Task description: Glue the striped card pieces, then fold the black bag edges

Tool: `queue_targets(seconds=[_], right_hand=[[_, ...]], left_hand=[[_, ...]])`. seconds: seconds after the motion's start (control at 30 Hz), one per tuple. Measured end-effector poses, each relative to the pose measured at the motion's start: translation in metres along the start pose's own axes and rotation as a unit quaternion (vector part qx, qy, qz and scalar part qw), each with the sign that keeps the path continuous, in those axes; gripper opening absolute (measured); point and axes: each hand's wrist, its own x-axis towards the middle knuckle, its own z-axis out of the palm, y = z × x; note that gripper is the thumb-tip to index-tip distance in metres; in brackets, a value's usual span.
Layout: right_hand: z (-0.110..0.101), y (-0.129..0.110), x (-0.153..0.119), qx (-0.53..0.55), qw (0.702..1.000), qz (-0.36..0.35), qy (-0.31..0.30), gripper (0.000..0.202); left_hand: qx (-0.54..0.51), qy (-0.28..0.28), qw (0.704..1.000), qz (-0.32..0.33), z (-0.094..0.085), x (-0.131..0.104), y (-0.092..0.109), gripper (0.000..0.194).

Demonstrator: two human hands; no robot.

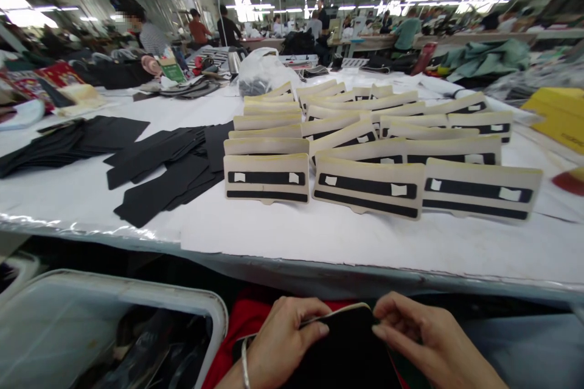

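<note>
A black flat panel [349, 349] with a thin pale edge lies over my lap, below the table's front edge. My left hand [285, 337], with a bangle on its wrist, is closed on the panel's upper left edge, thumb on the black face. At the upper right corner, my right hand [417, 328] is closed with thumb and curled fingers at the edge. On the table, beige panels [267, 179] with black strips and small white pieces stand upright in several rows. Left of them lie loose black flat pieces [159, 191] in overlapping heaps.
The white-covered table [283, 231] spans the view in front of me. A whitish plastic bin [137, 289] with dark items stands at lower left. Further back are a clear plastic bag [267, 67], a yellow box [559, 112] and green fabric [490, 58]. Several people work behind.
</note>
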Motion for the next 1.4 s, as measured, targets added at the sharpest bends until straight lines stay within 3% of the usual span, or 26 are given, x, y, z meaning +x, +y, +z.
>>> queue_targets(seconds=[0.43, 0.63, 0.87, 1.07, 1.4], right_hand=[[0.014, 0.004, -0.005, 0.049, 0.997, 0.003, 0.062, 0.011], [0.018, 0.004, -0.006, 0.051, 0.995, -0.025, 0.086, 0.016], [0.022, 0.01, -0.01, 0.042, 0.99, -0.061, 0.116, 0.021], [0.023, 0.012, -0.012, 0.035, 0.991, -0.091, 0.097, 0.019], [0.02, 0.01, -0.005, 0.062, 0.994, -0.06, 0.068, 0.023]], left_hand=[[-0.032, -0.011, 0.999, 0.003, 0.004, 0.001, 0.0, 0.026], [-0.052, -0.001, 0.998, 0.027, 0.012, 0.007, 0.005, 0.022], [-0.064, -0.024, 0.997, 0.041, 0.014, 0.003, 0.014, 0.031], [-0.076, -0.034, 0.995, 0.048, 0.016, 0.007, 0.011, 0.03], [-0.043, -0.008, 0.999, 0.025, 0.02, 0.012, 0.002, 0.021]])
